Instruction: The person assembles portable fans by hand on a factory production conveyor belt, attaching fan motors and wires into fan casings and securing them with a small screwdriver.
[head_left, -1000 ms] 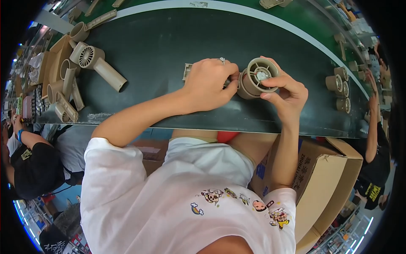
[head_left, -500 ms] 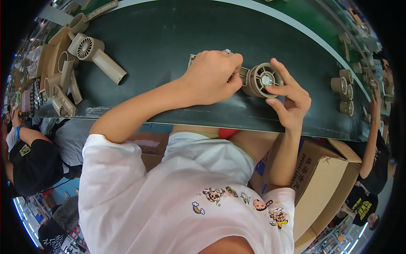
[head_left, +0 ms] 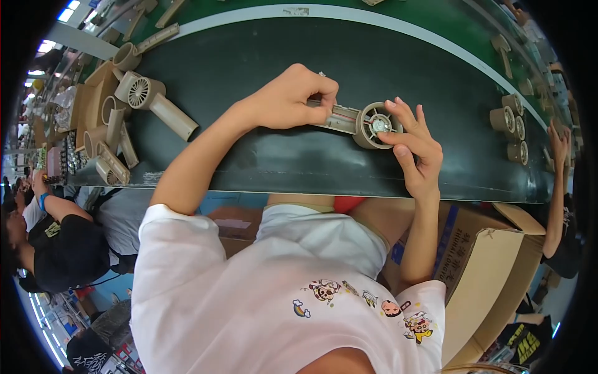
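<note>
Well, one held fan [head_left: 360,128] (two hands [head_left: 289,98] [head_left: 420,151])

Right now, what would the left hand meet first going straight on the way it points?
The left hand would probably meet the round fan housing at the right end of its handle; depth is unclear.

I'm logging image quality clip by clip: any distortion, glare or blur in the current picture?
Head view: strong fisheye bend, the white stripe arching, corners black; head view: faint sheen on the dark work surface; head view: fan part readable, detail toward the side rims soft.
</note>
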### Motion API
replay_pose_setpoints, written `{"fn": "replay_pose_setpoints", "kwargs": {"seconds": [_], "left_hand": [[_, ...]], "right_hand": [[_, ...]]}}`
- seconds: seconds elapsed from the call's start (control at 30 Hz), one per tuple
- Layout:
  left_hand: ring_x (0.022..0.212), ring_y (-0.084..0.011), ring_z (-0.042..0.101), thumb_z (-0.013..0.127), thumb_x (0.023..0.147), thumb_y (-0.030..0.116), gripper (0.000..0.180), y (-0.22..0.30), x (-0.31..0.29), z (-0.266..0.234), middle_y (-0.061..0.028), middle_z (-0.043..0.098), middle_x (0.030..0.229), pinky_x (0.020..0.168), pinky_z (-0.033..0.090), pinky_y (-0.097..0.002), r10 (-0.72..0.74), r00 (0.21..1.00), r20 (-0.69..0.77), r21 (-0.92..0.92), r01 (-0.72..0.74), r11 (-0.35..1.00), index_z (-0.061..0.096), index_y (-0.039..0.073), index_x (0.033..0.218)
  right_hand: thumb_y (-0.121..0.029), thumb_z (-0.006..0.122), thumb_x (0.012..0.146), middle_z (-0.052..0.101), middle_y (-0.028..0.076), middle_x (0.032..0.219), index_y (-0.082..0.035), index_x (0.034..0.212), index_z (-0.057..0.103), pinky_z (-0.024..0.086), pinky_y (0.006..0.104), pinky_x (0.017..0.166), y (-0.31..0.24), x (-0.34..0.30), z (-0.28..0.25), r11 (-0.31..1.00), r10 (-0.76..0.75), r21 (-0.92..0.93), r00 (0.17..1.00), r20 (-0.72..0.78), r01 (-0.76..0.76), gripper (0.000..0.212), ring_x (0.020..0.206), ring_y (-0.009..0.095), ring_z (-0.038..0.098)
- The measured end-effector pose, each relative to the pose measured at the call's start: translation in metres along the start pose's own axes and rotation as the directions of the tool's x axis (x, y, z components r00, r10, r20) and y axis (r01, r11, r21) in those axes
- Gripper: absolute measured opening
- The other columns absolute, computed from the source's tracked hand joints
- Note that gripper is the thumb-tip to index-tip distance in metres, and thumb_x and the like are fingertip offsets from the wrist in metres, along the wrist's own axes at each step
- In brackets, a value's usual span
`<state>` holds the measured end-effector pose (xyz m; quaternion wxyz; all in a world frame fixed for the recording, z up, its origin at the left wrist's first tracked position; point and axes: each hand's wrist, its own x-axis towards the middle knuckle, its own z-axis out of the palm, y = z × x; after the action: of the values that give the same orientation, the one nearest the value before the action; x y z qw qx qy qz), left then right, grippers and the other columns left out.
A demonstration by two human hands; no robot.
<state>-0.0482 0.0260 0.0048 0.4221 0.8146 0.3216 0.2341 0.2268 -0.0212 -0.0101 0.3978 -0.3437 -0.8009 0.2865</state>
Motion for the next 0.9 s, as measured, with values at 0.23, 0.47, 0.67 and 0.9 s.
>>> {"fn": "replay_pose_setpoints", "kwargs": {"seconds": [0.23, 0.47, 0.67, 0.9], "left_hand": [[0.066, -0.0260, 0.060, 0.061, 0.069, 0.007, 0.009, 0.005, 0.002, 0.001, -0.0116, 0.063, 0.071, 0.061, 0.047, -0.0320, 0.054, 0.997, -0.049, -0.004, -0.054, 0.999, 0.056, 0.000, 0.072], [0.063, -0.0259, 0.060, 0.062, 0.074, 0.010, 0.009, 0.007, -0.006, -0.001, -0.0110, 0.061, 0.069, 0.059, 0.047, -0.0331, 0.006, 1.000, -0.012, 0.076, -0.005, 0.997, 0.056, 0.003, 0.075], [0.059, -0.0317, 0.059, 0.060, 0.074, 0.008, 0.010, 0.023, -0.018, 0.006, -0.0151, 0.058, 0.066, 0.055, 0.045, -0.0365, -0.064, 0.992, -0.105, 0.211, 0.085, 0.974, 0.054, 0.001, 0.075], [0.050, -0.0176, 0.057, 0.056, 0.077, 0.009, 0.013, -0.021, 0.008, -0.026, -0.0124, 0.054, 0.058, 0.049, 0.043, -0.0308, 0.025, 0.860, -0.509, 0.473, 0.256, 0.843, 0.053, -0.001, 0.069]], "right_hand": [[-0.018, 0.060, 0.087, 0.063, 0.010, 0.125, -0.012, 0.095, 0.074, 0.021, 0.0605, 0.110, -0.004, -0.002, -0.001, 0.998, -0.002, -0.056, 0.999, -0.047, -0.001, 0.017, 0.125, 0.035, 0.052], [-0.016, 0.063, 0.083, 0.065, 0.007, 0.122, -0.013, 0.092, 0.073, 0.030, 0.0599, 0.105, -0.010, -0.001, -0.002, 0.994, -0.039, -0.104, 0.996, -0.078, 0.031, 0.014, 0.118, 0.035, 0.056], [-0.018, 0.063, 0.082, 0.062, 0.003, 0.127, -0.016, 0.098, 0.072, 0.032, 0.0606, 0.104, -0.011, -0.004, -0.003, 0.989, -0.077, -0.131, 0.996, -0.042, 0.071, 0.018, 0.120, 0.037, 0.054], [-0.029, 0.069, 0.079, 0.051, 0.017, 0.137, -0.010, 0.112, 0.068, 0.038, 0.0537, 0.104, -0.001, -0.014, -0.006, 0.998, -0.028, -0.057, 0.994, -0.109, 0.022, 0.038, 0.121, 0.038, 0.052]]}}
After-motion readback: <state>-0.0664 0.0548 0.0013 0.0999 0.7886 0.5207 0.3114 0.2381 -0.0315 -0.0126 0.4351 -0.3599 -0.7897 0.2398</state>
